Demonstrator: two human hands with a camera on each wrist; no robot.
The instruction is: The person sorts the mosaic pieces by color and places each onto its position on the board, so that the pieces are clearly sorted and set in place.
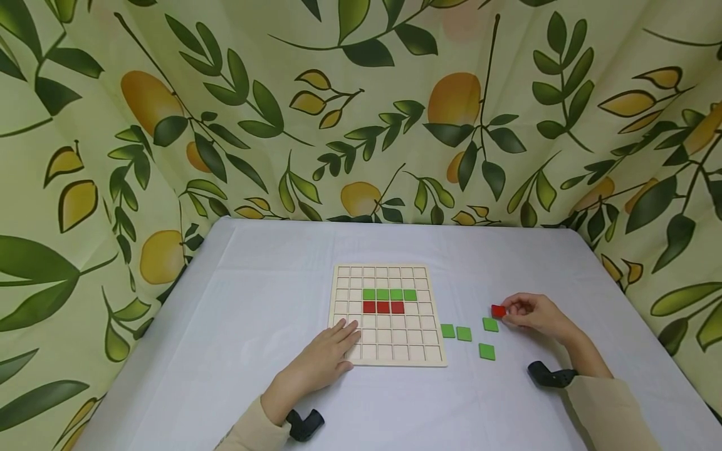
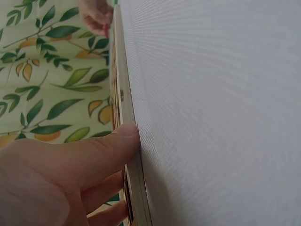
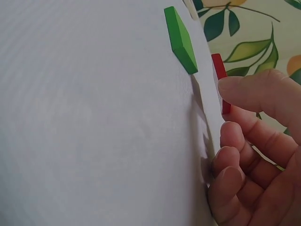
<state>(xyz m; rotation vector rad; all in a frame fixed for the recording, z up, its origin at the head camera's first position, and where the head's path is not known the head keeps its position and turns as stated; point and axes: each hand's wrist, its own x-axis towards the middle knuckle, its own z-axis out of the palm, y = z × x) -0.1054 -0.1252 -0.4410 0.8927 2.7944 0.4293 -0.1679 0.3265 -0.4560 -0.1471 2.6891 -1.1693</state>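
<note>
My right hand (image 1: 534, 314) pinches a red tile (image 1: 497, 311), well right of the board (image 1: 399, 352) my straight-fingered left hand (image 1: 320, 359) touches.

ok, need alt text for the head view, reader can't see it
Right hand pinches a red tile near four loose green tiles on a white cloth; left hand rests on the lower left of a pale grid board. On the board, a row of four green tiles sits above three red tiles. Leaf-and-fruit patterned fabric hangs behind.

Thin red tile (image 1: 498, 311) well right of the flat, pale gridded board (image 1: 392, 322)
</note>
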